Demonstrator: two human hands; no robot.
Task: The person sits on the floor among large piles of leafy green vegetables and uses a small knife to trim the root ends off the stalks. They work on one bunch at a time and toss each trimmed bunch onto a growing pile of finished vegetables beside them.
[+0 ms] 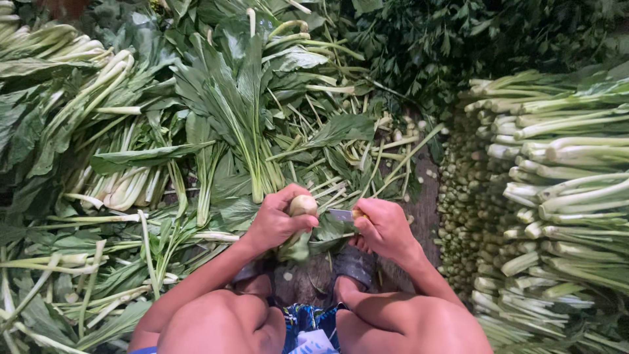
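Pale, thick-stemmed leafy green stalk (pixel 301 219) sits low centre of the view, just above the person's knees, cut end up and pale, leaves hanging down toward the ground. Left hand (pixel 278 219) is wrapped tight around it, fingers curled over the stem, thumb across the front. Right hand (pixel 383 228) is closed around a small knife with a flat grey blade (pixel 342 215); blade points left toward the stalk, tip just beside it, handle hidden in the fist. Can't tell if the blade touches the stem.

Below the hands: two bare knees (pixel 223 321), dark sandals (pixel 354 265) on the feet, patch of bare dirt ground (pixel 308 278) between them with small pale stem offcuts. Strip of blue patterned shorts (pixel 304 324) at the bottom edge.

Left and ahead: loose heap of untrimmed leafy greens with broad dark leaves and whitish stems (pixel 124 157), lying every which way, thin green stalks and leaf scraps scattered over them. One bunch stands out just above the left hand, long leaves fanned upward.

Right side: neat stack of trimmed greens, pale cut stem ends (pixel 517 190) facing the person, rows laid one on another, leaves pointing away to the right.

Top right: dark mass of small-leaved herbs (pixel 458 39), well apart from the hands.
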